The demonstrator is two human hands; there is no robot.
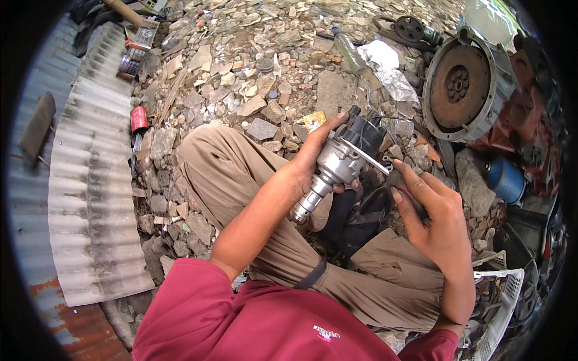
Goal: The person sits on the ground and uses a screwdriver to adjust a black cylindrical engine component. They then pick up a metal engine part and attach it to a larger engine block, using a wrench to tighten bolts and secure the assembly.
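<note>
We hold a distributor [335, 163] in our left hand [309, 157], raised over our folded legs [244, 171] and just above a dark shoe [367, 219]. It is tilted, its cap end up and to the right, its shaft end down and to the left. Its body is bright silvery metal, rounded and uneven, with shiny highlights and greyer patches. The cap [365, 133] is black and knobbly, with short stubby towers standing out from it. Below the body, the shaft [312, 197] narrows in steps, with polished collars and darker grooves between them, and ends in a blunt tip. The fingers of our left hand are wrapped around the body, the thumb lying along the near side up toward the cap.

A slim silvery bar [374, 162] runs from beside the cap toward our right hand [438, 213]; we cannot tell whether it belongs to the distributor or to a tool. The fingers of that right hand are pinched around a dark piece [412, 201] with a reddish part, mostly hidden by the hand. Broken stones [262, 129] cover the ground beyond our knees.
</note>
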